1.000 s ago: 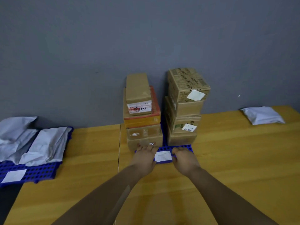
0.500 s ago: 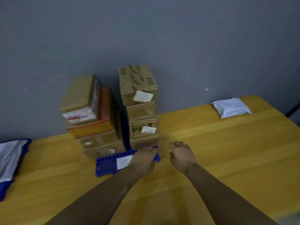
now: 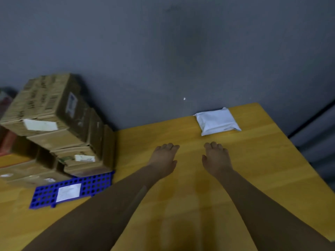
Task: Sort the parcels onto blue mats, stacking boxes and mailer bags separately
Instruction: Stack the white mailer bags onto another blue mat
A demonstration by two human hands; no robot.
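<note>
A white mailer bag [image 3: 217, 121] lies alone at the back right of the wooden table [image 3: 262, 171], against the grey wall. My left hand [image 3: 164, 157] and my right hand [image 3: 216, 158] hover side by side over the table a short way in front of the bag, palms down, fingers loosely extended, holding nothing. At the left, cardboard boxes [image 3: 54, 124] are stacked in two piles on a blue perforated mat [image 3: 94, 183] that carries a white label. The mat with the other mailer bags is out of view.
The grey wall runs right behind the table. The table's right edge [image 3: 297, 156] drops off beside a dark gap and a grey surface. An orange-red box [image 3: 7, 144] shows at the far left edge.
Both hands have left the blue mat's front edge and moved right and forward toward the white mailer bag. The view has swung right, so the box stacks now sit at the left.
</note>
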